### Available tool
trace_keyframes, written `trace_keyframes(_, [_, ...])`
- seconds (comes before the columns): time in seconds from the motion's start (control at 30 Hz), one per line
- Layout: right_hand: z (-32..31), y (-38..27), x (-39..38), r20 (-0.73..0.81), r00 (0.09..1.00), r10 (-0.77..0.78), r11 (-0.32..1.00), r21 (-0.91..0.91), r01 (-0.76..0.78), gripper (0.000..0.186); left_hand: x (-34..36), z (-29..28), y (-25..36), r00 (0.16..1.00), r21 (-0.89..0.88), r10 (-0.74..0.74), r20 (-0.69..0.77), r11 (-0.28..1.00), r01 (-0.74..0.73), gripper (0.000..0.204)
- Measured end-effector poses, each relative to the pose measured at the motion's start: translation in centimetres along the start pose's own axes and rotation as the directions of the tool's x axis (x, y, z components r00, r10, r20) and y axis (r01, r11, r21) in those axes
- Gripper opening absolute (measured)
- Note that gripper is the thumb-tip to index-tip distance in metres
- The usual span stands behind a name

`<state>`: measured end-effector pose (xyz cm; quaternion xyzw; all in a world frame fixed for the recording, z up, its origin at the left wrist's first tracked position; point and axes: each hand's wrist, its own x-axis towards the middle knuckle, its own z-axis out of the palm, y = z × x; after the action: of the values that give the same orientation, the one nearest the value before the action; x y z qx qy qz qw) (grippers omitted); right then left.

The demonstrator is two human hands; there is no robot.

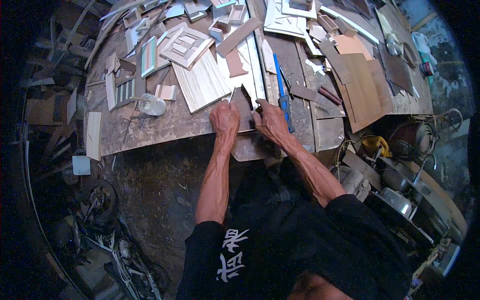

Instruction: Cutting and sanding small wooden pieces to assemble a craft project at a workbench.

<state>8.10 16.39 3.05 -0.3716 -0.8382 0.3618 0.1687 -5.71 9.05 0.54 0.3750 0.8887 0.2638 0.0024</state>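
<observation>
Near the front edge of the workbench, a small brown wooden piece (243,109) with dark, thin edges lies between my hands. My left hand (225,119) is closed into a fist at its left side. A thin, pale pointed sliver (232,94) sticks up beside that fist; its lower end is hidden. Curled at the right side of the brown piece is my right hand (271,121), thumb and fingers bent against its edge. Just right of this hand lies a blue digital caliper (284,102), with its long bar pointing away from me.
The wooden bench (190,127) carries a striped pale board (200,80), a square framed panel (186,46) and a clear jar with a stick (152,104). Large brown veneer sheets (361,82) overhang at right. Machinery (397,200) stands below right, a motorbike (125,255) below left.
</observation>
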Motion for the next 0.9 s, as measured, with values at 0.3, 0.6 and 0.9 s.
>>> trace_keyframes(0.3, [-0.5, 0.4, -0.6, -0.118, 0.993, -0.006, 0.996, 0.084, 0.016, 0.035, 0.1, -0.9, 0.4, 0.998, -0.069, -0.039, 0.042, 0.997, 0.041, 0.031])
trace_keyframes(0.6, [-2.2, 1.6, -1.6, -0.093, 0.994, 0.06, 0.993, 0.104, -0.05, 0.038, -0.4, -3.0, 0.1, 0.98, -0.298, -0.092, 0.177, 0.944, 0.143, 0.049])
trace_keyframes(0.9, [-2.0, 0.0, 0.5, -0.06, 0.998, 0.002, 1.0, -0.004, -0.002, 0.054, -1.5, -3.7, 1.7, 0.974, -0.218, 0.193, -0.118, 0.952, -0.215, 0.053])
